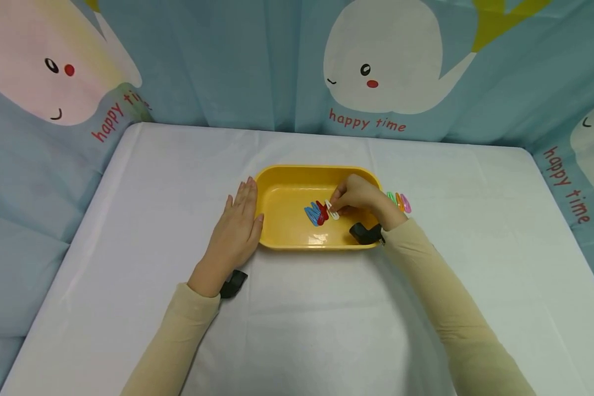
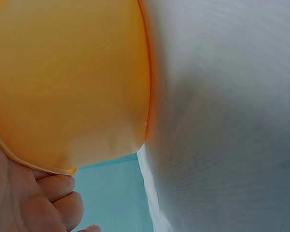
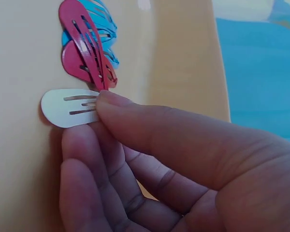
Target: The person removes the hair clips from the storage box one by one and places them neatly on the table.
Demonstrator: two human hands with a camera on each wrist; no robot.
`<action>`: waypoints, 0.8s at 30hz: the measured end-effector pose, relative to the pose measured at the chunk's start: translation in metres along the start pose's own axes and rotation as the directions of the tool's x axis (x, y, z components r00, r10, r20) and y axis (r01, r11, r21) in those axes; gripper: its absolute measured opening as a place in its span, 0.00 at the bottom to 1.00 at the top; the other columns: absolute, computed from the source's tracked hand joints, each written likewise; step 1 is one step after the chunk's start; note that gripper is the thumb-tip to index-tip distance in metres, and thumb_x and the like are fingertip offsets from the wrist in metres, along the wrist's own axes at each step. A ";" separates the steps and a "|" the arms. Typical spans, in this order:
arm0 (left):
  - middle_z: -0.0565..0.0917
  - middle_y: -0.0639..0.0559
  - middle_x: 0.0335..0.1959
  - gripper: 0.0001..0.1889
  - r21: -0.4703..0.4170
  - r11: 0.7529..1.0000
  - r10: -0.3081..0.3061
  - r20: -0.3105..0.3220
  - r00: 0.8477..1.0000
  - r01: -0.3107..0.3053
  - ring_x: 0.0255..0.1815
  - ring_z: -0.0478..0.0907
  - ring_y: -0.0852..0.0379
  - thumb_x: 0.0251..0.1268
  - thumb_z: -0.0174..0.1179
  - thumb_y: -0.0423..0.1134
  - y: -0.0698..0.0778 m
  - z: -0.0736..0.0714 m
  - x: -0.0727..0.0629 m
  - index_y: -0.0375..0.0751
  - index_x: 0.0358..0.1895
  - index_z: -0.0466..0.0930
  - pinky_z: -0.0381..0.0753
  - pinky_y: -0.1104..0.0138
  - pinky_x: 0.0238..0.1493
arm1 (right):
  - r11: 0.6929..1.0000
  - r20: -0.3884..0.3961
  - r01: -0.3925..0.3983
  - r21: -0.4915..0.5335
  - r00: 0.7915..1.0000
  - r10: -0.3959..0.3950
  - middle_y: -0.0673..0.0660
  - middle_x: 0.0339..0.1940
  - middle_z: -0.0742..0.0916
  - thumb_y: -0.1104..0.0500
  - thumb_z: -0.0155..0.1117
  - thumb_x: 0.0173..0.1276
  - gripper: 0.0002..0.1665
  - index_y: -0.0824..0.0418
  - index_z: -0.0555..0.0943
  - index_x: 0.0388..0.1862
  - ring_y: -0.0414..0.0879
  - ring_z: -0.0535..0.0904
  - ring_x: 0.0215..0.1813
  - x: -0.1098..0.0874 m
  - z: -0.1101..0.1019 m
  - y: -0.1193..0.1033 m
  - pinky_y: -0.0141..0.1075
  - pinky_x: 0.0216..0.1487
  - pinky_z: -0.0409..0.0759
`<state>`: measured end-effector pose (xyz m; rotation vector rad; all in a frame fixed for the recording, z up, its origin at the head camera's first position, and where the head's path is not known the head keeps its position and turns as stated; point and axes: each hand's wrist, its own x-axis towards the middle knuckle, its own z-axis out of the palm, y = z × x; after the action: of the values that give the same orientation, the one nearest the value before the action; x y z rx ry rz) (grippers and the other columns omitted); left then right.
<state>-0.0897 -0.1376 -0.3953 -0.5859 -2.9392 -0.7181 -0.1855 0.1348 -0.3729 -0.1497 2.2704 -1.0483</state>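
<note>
A white snap hair clip (image 3: 63, 107) is pinched between the thumb and fingers of my right hand (image 1: 360, 196), low over the yellow tray (image 1: 281, 231). Right beside it in the tray lie red hair clips (image 3: 79, 36), overlapping one another. Blue hair clips (image 1: 311, 214) fan out just left of the red ones. My left hand (image 1: 231, 234) lies along the tray's left end with its fingers straight. In the left wrist view, fingers (image 2: 58, 186) of that hand show right at the tray's rim.
On the white tablecloth (image 1: 307, 324), just right of the tray, lies a short row of green, orange and pink hair clips (image 1: 400, 202), partly behind the right wrist. A blue curtain (image 1: 237, 66) with whale prints hangs along the table's far edge.
</note>
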 end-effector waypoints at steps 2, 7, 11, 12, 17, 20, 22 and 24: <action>0.44 0.39 0.75 0.31 -0.001 1.000 -0.001 0.004 1.000 0.001 0.75 0.39 0.46 0.75 0.38 0.41 0.000 0.000 0.000 0.27 0.73 0.41 0.42 0.48 0.71 | 1.000 0.000 0.005 0.005 1.000 -0.005 0.54 0.20 0.82 0.68 0.68 0.57 0.07 0.73 0.82 0.30 0.43 0.77 0.23 0.000 0.000 0.000 0.31 0.29 0.79; 0.44 0.39 0.75 0.31 0.001 1.000 0.000 0.002 1.000 0.000 0.75 0.40 0.46 0.75 0.38 0.41 0.000 0.000 0.000 0.27 0.73 0.41 0.42 0.49 0.71 | 0.999 0.002 0.042 0.009 0.999 -0.042 0.53 0.20 0.82 0.68 0.67 0.59 0.06 0.73 0.82 0.31 0.43 0.76 0.24 0.000 0.000 0.001 0.31 0.29 0.77; 0.44 0.39 0.75 0.31 0.003 1.000 0.003 -0.006 1.000 -0.003 0.75 0.39 0.47 0.75 0.38 0.42 0.000 0.000 0.000 0.28 0.73 0.41 0.42 0.49 0.71 | 0.997 0.008 0.067 0.023 0.998 -0.067 0.52 0.20 0.82 0.69 0.65 0.60 0.06 0.74 0.82 0.32 0.43 0.74 0.24 -0.001 0.000 0.000 0.31 0.30 0.76; 0.44 0.39 0.75 0.31 0.004 1.000 0.004 -0.007 1.000 -0.004 0.75 0.39 0.47 0.75 0.37 0.42 0.000 0.000 0.000 0.28 0.73 0.41 0.42 0.49 0.71 | 0.997 0.009 0.071 0.030 0.997 -0.072 0.52 0.20 0.82 0.69 0.64 0.60 0.06 0.74 0.82 0.32 0.43 0.74 0.25 -0.001 0.000 0.000 0.31 0.30 0.76; 0.44 0.39 0.75 0.31 0.008 1.000 0.003 -0.007 1.000 -0.003 0.76 0.39 0.48 0.76 0.37 0.42 0.000 -0.001 0.000 0.28 0.73 0.40 0.42 0.50 0.71 | 0.994 0.011 0.081 0.070 0.997 -0.082 0.53 0.20 0.83 0.69 0.64 0.61 0.07 0.76 0.82 0.33 0.44 0.75 0.25 -0.001 -0.001 0.000 0.32 0.30 0.77; 0.44 0.39 0.75 0.31 0.007 1.000 0.000 -0.002 1.000 0.000 0.75 0.39 0.47 0.76 0.37 0.42 0.000 -0.001 0.000 0.28 0.73 0.40 0.42 0.49 0.71 | 0.992 0.012 0.086 0.096 0.996 -0.087 0.55 0.21 0.83 0.70 0.64 0.61 0.07 0.77 0.81 0.33 0.44 0.77 0.24 -0.001 -0.001 -0.001 0.32 0.31 0.79; 0.44 0.39 0.75 0.31 0.005 1.000 -0.001 0.001 1.000 0.001 0.75 0.39 0.47 0.76 0.37 0.42 0.001 -0.001 0.000 0.28 0.73 0.40 0.41 0.49 0.71 | 0.990 0.011 0.095 0.103 0.995 -0.096 0.55 0.22 0.84 0.70 0.63 0.62 0.07 0.77 0.81 0.34 0.43 0.78 0.24 -0.002 -0.002 -0.001 0.33 0.31 0.80; 0.44 0.38 0.75 0.32 0.004 1.000 -0.002 0.003 1.000 0.002 0.75 0.39 0.47 0.76 0.37 0.42 0.001 -0.001 0.000 0.27 0.73 0.40 0.41 0.49 0.71 | 0.988 0.010 0.104 0.113 0.994 -0.105 0.55 0.23 0.84 0.70 0.63 0.62 0.07 0.77 0.81 0.34 0.43 0.79 0.24 -0.003 -0.002 -0.002 0.33 0.32 0.81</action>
<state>-0.0891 -0.1371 -0.3941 -0.5847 -2.9434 -0.7125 -0.1850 0.1362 -0.3693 -0.2316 2.2031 -1.2219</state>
